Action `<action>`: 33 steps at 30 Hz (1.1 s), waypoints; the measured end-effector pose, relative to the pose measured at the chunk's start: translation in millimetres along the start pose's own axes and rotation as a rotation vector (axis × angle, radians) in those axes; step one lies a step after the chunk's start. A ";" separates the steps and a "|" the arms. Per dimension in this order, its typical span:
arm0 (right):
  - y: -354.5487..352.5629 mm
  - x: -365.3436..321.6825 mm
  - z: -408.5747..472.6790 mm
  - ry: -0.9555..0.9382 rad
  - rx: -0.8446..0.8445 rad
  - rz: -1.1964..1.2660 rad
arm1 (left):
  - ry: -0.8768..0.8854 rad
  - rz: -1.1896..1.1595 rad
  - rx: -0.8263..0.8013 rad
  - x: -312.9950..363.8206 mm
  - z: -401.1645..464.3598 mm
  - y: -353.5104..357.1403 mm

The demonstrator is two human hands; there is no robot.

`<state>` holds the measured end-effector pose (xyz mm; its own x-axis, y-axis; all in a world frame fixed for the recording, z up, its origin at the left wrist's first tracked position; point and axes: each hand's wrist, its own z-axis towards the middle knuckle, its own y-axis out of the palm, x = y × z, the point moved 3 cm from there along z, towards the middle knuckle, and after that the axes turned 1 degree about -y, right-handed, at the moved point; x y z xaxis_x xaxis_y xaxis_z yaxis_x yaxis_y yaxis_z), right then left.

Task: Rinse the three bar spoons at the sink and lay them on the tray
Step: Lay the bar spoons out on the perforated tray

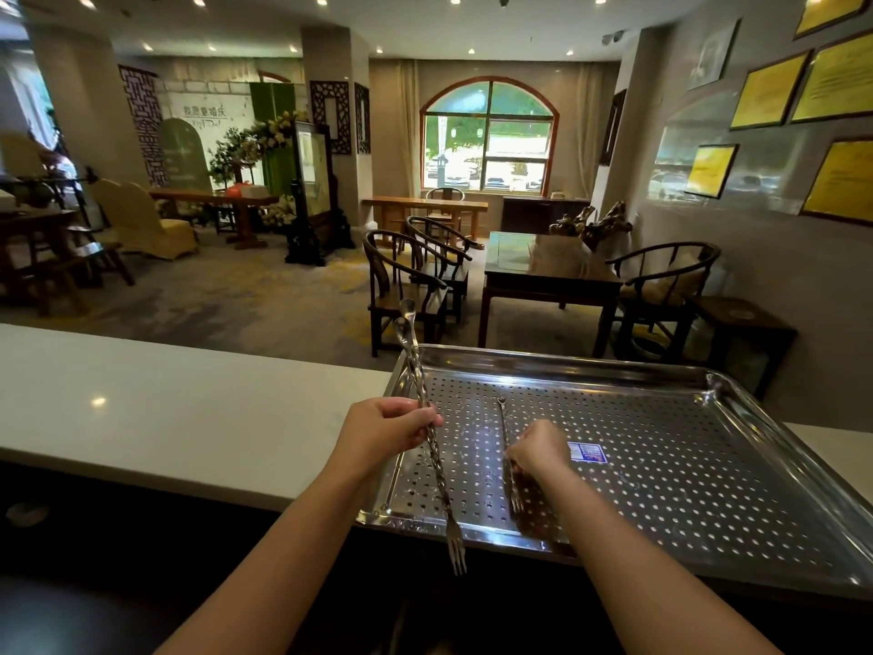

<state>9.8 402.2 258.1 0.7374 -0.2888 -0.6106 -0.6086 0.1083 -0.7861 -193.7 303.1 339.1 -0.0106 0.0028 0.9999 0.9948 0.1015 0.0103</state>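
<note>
While my left hand (385,425) sits just left of centre in the lower frame, its fingers are curled round the twisted shafts of what look like two bar spoons (427,418), held as a pair. Bowls point up and away toward the room, forked ends point down toward me, past the near rim of the tray. Judgement: I hold them mid-shaft and tilted so the pair stays balanced and out of the way, over the tray's left edge, while the other hand works.

White counter (189,408) runs across the left and middle of the frame; the tray's left rim sits on it. No sink in view.

Centre frame: third bar spoon (503,430) lies on the perforated tray (661,489), forked tip toward the far rim, running roughly parallel to the left edge. My right hand (541,449) grips its near part, fingers curled down over the shaft, knuckles up. Whether the near end touches the tray floor I cannot tell; the hand covers it. Judgement: this is the lay-down step for the first spoon, placed near the left so the other two can go beside it.

Right of the hand, a blue label (586,452) lies on the tray floor. Holes suggest drainage.
</note>
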 end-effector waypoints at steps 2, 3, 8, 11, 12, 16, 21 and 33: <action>3.6 -0.8 1.8 -0.003 0.005 -0.015 | -0.004 0.012 -0.004 -1.5 1.1 0.6; 5.4 -1.1 2.6 -0.008 0.013 -0.021 | -0.006 0.017 -0.004 -2.2 1.7 1.0; 12.3 -2.6 5.8 -0.048 0.091 -0.072 | -0.024 0.008 -0.004 -4.1 3.2 2.3; 13.3 -2.0 7.9 -0.083 0.096 -0.101 | -0.026 0.014 -0.002 -3.6 3.3 2.4; 12.6 -2.0 7.2 -0.095 0.089 -0.109 | -0.024 0.025 -0.002 -3.3 3.3 2.5; 2.0 -2.6 -2.4 -0.136 0.032 -0.069 | -0.020 0.024 -0.018 -3.7 2.4 5.3; -33.0 -12.7 -49.5 -0.331 -0.263 0.421 | -0.014 0.022 -0.034 -4.5 2.9 12.5; -63.5 -8.6 -114.0 -0.493 -0.251 0.467 | -0.007 0.034 -0.104 -5.6 0.2 57.7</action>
<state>8.7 289.4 324.2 0.3941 0.2036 -0.8962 -0.8978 -0.1233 -0.4228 -136.3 309.2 334.1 0.0226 0.0117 0.9997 0.9997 -0.0026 -0.0226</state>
